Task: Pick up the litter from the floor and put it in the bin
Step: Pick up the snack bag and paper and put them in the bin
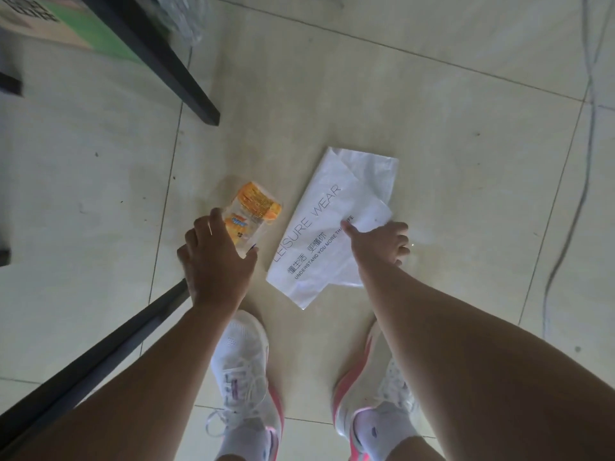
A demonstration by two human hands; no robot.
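Two pieces of litter lie on the pale tiled floor in front of my feet. An orange and clear snack wrapper (pixel 254 209) is on the left. My left hand (pixel 214 257) reaches over its near end, fingers spread and touching it. A white plastic bag (pixel 327 207) printed "LEISURE WEAR" lies flat on the right. My right hand (pixel 379 244) rests on its right edge, thumb on top and fingers curled at the edge; I cannot tell if it grips it. No bin is in view.
A black table leg (pixel 173 71) slants down at the upper left, and another dark bar (pixel 100 347) runs along the lower left. A green and tan box (pixel 66 28) sits at the top left. A grey cable (pixel 572 168) trails down the right side. My white shoes (pixel 246 367) stand below.
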